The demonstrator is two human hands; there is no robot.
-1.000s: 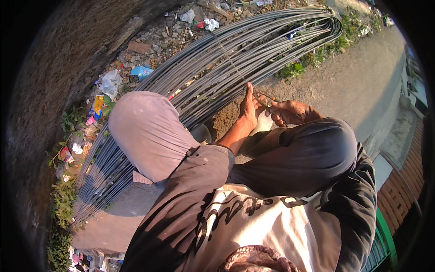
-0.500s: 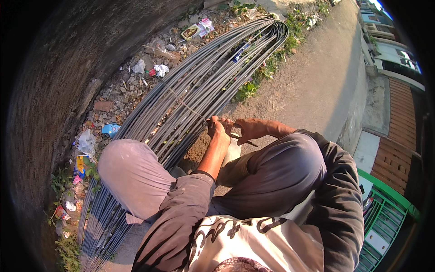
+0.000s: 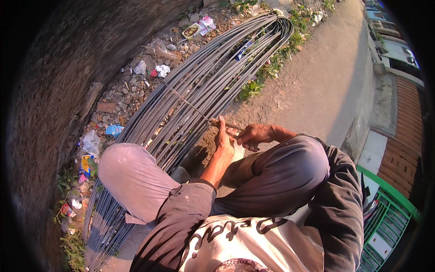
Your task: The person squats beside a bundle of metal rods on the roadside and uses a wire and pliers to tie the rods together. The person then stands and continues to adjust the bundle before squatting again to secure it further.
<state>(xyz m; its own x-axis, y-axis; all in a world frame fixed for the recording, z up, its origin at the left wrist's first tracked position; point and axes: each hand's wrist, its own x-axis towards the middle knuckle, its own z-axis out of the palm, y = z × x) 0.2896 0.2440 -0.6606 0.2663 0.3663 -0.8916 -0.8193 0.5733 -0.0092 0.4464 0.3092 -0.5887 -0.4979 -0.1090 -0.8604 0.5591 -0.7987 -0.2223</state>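
Observation:
I am squatting beside a long bundle of grey steel rods [image 3: 190, 104] lying on the ground. A thin wire [image 3: 186, 102] runs from the bundle to my hands. My left hand [image 3: 223, 136] pinches the near end of that wire, just in front of my knees. My right hand [image 3: 253, 135] is closed around a short thin metal piece [image 3: 233, 127] right next to the left hand, touching it. My grey-trousered knees [image 3: 131, 177] frame the hands on both sides.
A dark curved wall [image 3: 59, 77] rises on the left, with rubble and litter [image 3: 136, 77] along its foot. A bare dirt path [image 3: 317, 77] runs on the right. A green metal gate [image 3: 389, 213] and a brick-coloured wall stand at the far right.
The view has swung, so the rod bundle and my hands sit lower and more central. My hands stay together on the wire end throughout.

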